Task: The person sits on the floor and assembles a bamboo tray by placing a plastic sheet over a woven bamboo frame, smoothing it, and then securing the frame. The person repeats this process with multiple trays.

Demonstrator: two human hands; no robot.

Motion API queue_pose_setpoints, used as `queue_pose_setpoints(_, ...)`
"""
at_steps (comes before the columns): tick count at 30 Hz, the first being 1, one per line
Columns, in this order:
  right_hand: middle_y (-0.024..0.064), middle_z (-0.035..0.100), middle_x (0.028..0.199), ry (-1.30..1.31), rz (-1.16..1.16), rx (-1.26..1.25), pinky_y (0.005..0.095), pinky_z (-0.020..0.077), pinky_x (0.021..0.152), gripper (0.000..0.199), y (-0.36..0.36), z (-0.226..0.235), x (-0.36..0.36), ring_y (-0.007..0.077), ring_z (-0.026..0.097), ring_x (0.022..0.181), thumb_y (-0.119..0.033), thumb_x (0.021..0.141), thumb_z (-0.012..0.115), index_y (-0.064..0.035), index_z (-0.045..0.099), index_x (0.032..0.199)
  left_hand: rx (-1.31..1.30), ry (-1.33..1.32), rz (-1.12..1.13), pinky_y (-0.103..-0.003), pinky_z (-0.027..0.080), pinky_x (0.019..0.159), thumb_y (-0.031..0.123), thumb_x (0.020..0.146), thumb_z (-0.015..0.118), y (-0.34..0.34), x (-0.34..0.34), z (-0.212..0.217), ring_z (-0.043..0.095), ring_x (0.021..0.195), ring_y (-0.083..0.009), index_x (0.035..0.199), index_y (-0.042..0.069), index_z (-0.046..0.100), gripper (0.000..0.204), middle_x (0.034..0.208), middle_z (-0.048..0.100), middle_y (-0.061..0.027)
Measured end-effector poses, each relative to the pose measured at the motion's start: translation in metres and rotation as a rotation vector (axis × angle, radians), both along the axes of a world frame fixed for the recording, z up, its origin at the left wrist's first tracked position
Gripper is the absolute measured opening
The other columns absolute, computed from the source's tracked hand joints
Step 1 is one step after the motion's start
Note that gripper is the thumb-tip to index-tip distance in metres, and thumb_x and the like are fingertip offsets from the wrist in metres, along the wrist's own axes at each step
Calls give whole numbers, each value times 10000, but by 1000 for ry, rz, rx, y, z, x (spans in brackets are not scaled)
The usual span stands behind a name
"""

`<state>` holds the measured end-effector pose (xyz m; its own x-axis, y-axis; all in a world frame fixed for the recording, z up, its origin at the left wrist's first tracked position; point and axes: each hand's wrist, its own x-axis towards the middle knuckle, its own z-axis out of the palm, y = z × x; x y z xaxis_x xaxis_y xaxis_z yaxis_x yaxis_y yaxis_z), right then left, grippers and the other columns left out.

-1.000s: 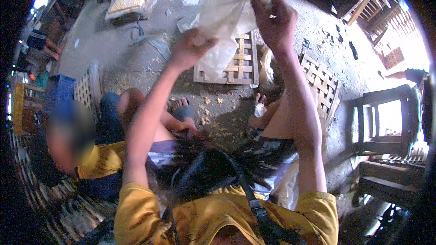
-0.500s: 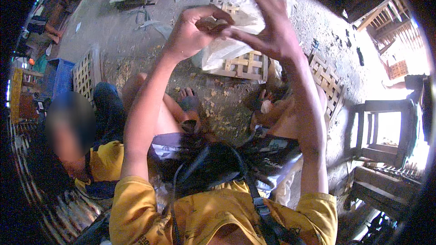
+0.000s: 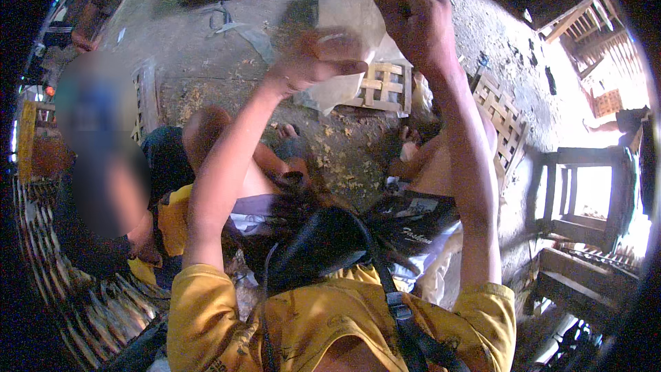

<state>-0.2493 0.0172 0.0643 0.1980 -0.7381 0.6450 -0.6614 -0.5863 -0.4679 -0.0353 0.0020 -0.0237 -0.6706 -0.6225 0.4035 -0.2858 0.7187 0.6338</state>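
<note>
Well, I'm pinching the plastic sheet with my right hand, partly spread, not set down; my left hand is blurring, can't tell its grip.

Dim interior, daylight glare blown out at right; left grip, plastic sheet motion-blurred; edges dark, grainy, curved.

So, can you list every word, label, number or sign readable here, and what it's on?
Dark, pale-patterned shorts: a short line of pale lettering on the right leg, which I won't copy out.
Mustard-yellow short-sleeved shirt: dark printed marks, too small and blurred to read.
Pale translucent plastic sheet: blurred; no lettering I can make out.
</note>
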Motion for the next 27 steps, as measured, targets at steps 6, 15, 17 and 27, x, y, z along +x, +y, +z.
queue_pose_setpoints(6,102,652,644,-84,-148,-313,322,454,448,140,-4,11,-31,121,581,496,-171,980,685,-55,634,921,312,183,123,-380,541,874,284,847,704,10,-37,-42,702,913,-232,1042,17,670,333,1004,735,-118)
queue_pose_setpoints(15,26,520,568,-188,-391,-242,283,330,458,157,16,18,-61,56,404,495,-170,986,685,-16,691,1015,667,329,203,-298,515,897,323,895,756,19,-25,-32,642,998,-124,1293,62,608,498,1139,692,-54)
queue_pose_setpoints(17,33,548,594,-221,-406,-256,280,340,468,171,11,16,-69,50,425,522,-177,990,684,-8,690,1013,665,317,157,-297,499,928,424,840,838,31,-23,-18,624,1024,-130,1305,48,617,637,1190,673,-44)
queue_pose_setpoints(27,36,620,750,-225,-609,-316,288,424,608,272,-9,10,-134,97,509,689,-261,1004,675,10,691,985,724,6,61,-284,531,788,336,837,858,17,-14,-30,655,830,-99,980,12,740,373,857,740,-44)
